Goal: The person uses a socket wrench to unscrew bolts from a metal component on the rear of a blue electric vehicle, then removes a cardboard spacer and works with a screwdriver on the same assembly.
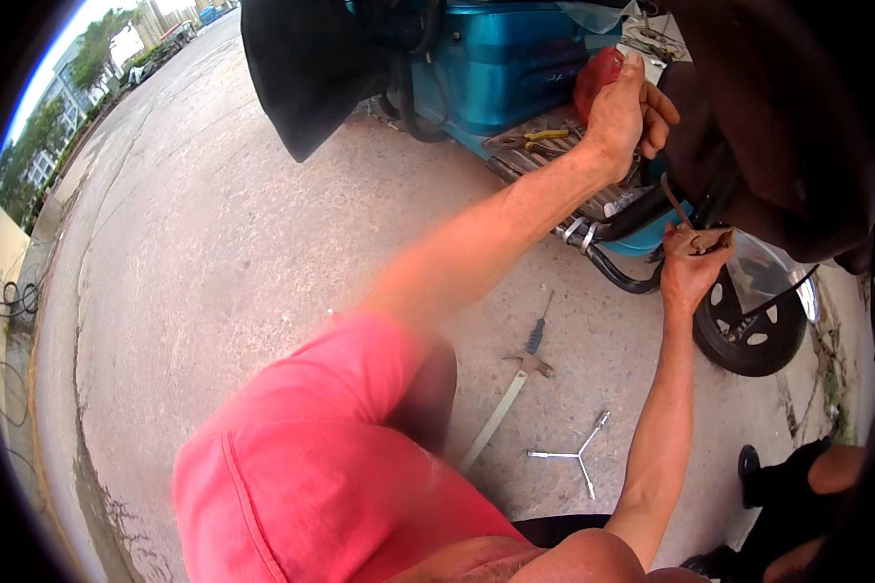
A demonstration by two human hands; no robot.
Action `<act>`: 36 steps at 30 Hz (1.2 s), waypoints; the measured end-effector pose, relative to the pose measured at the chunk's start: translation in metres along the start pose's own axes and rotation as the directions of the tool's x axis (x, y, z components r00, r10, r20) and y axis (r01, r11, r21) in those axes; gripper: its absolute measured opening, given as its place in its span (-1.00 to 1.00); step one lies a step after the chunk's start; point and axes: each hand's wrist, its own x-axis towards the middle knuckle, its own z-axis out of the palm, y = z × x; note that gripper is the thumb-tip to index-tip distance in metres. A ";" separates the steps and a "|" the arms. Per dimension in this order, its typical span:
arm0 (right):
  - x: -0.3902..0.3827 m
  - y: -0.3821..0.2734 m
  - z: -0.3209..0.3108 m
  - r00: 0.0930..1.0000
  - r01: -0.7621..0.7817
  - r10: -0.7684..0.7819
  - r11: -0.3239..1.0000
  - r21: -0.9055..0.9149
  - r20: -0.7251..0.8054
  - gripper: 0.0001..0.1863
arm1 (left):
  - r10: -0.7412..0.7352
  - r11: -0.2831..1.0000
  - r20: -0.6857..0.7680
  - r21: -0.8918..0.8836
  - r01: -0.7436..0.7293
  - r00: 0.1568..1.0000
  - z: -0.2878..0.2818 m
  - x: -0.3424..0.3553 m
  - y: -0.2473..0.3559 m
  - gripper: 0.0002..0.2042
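- Hands first: the left hand (620, 119) is up by a red piece (593, 83) on the bike (491, 83), fingers curled; I can't tell from here whether it grips it.
- The right hand (693, 262), dark with grime, looks closed around the lower end of a thin rod (677, 202), just above the wheel (752, 330).
- Grimy fingers could let that rod slip, and the knuckles might then knock the black bar (642, 216) beside them.
- If the left hand has only a light touch, a hard push from the right could rock the bike, as I see nothing bracing it.
- The pliers (546, 135) lie loose on the footboard (504, 143); a jolt or a dragging forearm could send them down.
- On the ground (262, 214), the screwdriver (535, 335), hammer (497, 418) and Y-wrench (578, 455) lie close in front of the person, so a shifted foot might catch one.
- Someone else (807, 500) is near at the right and could step in too close.
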 end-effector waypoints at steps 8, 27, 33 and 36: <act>0.007 0.016 0.005 0.986 0.163 -0.164 0.960 -0.227 0.012 -0.17 | 0.140 0.950 0.021 -0.285 -0.128 0.990 -0.032 0.010 0.034 -0.14; 0.007 0.024 -0.003 0.996 0.082 -0.089 0.972 -0.221 -0.022 -0.17 | 0.057 0.914 0.081 -0.405 -0.019 0.995 -0.040 0.013 0.038 -0.22; 0.005 -0.003 0.004 0.978 0.186 -0.206 0.931 -0.314 -0.030 -0.26 | 0.044 0.930 0.050 -0.366 -0.023 0.998 -0.031 0.007 0.039 -0.27; 0.006 -0.002 0.000 0.989 0.141 -0.148 0.967 -0.213 -0.016 -0.26 | 0.098 0.923 0.043 -0.377 -0.074 0.994 -0.029 0.008 0.042 -0.27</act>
